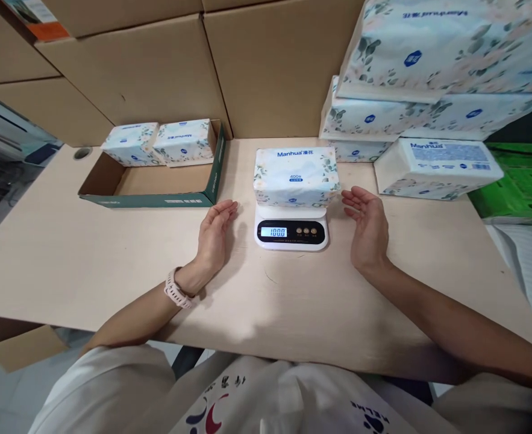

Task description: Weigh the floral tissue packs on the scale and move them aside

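Note:
A tissue pack (295,178) with a floral print rests on the white digital kitchen scale (291,234), whose lit display appears to read 100.0. To the left of the scale, my left hand (214,232) lies on its edge on the table, fingers stretched out and holding nothing. My right hand (369,226) is on the other side, its fingers extended close to the pack's right end, with nothing in it. A gap shows between the left hand and the pack; whether the right fingertips touch the pack is hard to tell.
A shallow green cardboard box (166,198) at the back left holds two tissue packs (184,141). More packs (396,117) are stacked at the back right, with one tilted pack (437,169) in front. Large cartons (284,66) wall the table's back. Green packaging (519,181) lies far right.

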The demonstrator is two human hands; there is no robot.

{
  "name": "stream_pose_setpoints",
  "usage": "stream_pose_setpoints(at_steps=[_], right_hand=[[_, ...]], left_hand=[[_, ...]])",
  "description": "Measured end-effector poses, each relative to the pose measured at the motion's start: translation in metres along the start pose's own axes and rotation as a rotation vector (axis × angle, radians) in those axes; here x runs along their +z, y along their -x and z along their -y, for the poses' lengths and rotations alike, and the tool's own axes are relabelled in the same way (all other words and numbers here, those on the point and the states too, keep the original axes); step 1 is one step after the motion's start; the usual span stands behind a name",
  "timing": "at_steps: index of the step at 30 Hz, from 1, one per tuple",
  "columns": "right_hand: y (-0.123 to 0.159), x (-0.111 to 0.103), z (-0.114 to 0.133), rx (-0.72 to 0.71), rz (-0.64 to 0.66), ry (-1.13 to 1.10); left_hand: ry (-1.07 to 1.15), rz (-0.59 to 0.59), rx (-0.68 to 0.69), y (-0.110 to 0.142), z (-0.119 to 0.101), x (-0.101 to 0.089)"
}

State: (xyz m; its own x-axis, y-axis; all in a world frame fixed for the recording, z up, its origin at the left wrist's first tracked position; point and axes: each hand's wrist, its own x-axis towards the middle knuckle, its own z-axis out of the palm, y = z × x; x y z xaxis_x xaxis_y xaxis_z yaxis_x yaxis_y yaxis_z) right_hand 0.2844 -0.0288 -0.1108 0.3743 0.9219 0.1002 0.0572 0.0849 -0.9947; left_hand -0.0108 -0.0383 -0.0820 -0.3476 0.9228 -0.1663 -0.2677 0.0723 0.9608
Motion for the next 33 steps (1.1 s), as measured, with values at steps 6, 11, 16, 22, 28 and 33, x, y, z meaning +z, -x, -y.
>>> stream_pose_setpoints(at_steps=[6,11,16,22,28,33], right_hand=[[0.01,-0.001,-0.004,-0.025,0.058,-0.031],[0.011,-0.001,-0.005,-0.031,0.071,-0.04],[0.008,-0.002,-0.007,-0.036,0.064,-0.027],[0.008,-0.003,-0.009,-0.032,0.082,-0.017],[0.009,-0.003,-0.005,-0.018,0.081,-0.015],[0.011,-0.004,-0.003,-0.026,0.092,0.004]], left_hand=[[-0.099,0.098,0.035,0.015,0.012,-0.004],[-0.134,0.18,0.01,0.021,0.019,-0.007],[-0.09,0.168,0.023,0.018,0.021,-0.007],[-0.051,0.135,0.039,0.018,0.024,-0.004],[-0.076,0.151,0.069,0.019,0.025,-0.005],[-0.108,0.175,0.089,0.019,0.027,-0.008]])
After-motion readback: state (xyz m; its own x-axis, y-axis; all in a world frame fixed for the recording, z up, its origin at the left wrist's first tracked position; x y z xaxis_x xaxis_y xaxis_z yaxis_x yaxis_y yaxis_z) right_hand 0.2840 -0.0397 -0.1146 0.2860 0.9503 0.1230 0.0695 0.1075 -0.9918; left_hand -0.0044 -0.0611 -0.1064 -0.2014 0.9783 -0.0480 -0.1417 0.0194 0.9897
